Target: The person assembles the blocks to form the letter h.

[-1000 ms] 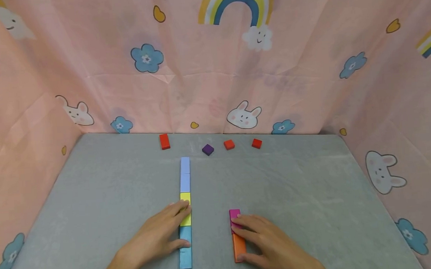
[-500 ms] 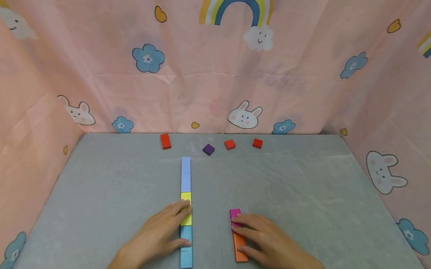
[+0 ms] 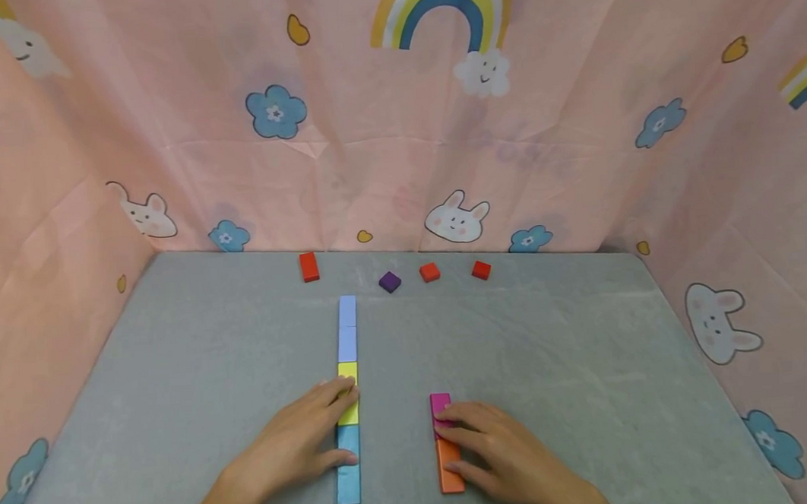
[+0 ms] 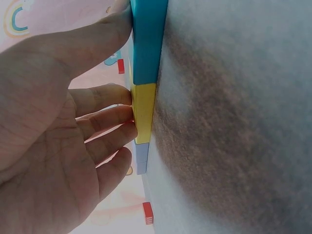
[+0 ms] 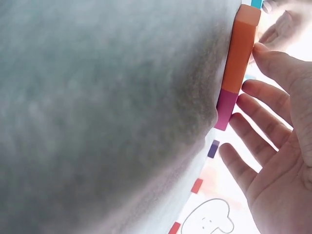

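Note:
A straight row of blocks runs away from me left of centre: blue blocks [image 3: 349, 485] nearest, yellow [image 3: 349, 417] in the middle, periwinkle blocks [image 3: 348, 345] at the far end. My left hand [image 3: 293, 440] rests on this row, fingertips on the yellow part and thumb on the blue. A shorter row to the right joins a magenta block [image 3: 440, 402] to an orange block [image 3: 451, 484]. On it lies my right hand [image 3: 499, 449], with fingertips at the magenta block and the thumb at the orange one. Both hands have loosely extended fingers, as the wrist views show.
Along the back of the grey table [image 3: 558, 335] lie a red block [image 3: 309, 267], a purple block [image 3: 390, 282] and two smaller red blocks [image 3: 430, 272]. A pink patterned cloth [image 3: 372, 170] hangs behind and at both sides.

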`<action>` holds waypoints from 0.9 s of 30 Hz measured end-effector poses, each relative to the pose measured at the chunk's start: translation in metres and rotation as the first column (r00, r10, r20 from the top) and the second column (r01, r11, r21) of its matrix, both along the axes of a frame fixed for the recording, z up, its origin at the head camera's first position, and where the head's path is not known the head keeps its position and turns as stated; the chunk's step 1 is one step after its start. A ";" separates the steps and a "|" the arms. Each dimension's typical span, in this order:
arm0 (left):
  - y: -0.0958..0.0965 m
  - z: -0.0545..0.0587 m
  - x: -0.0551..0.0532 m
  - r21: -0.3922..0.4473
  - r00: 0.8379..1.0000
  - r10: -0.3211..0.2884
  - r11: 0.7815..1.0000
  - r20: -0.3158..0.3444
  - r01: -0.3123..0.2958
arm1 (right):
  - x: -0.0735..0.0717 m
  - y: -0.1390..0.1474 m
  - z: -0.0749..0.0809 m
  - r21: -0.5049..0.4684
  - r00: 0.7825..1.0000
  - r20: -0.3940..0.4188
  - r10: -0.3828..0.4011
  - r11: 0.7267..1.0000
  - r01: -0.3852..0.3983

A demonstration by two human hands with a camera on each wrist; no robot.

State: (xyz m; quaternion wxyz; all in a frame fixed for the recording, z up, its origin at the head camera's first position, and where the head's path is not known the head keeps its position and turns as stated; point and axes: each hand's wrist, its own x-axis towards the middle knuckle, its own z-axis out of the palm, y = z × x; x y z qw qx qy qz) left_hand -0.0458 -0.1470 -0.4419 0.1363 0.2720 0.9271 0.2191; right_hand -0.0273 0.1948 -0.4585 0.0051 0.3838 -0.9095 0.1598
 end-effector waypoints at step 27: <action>-0.002 -0.001 0.002 0.005 1.000 -0.002 1.000 -0.018 0.002 | -0.028 -0.011 0.009 -0.093 0.991 0.108 -0.073 0.992 0.084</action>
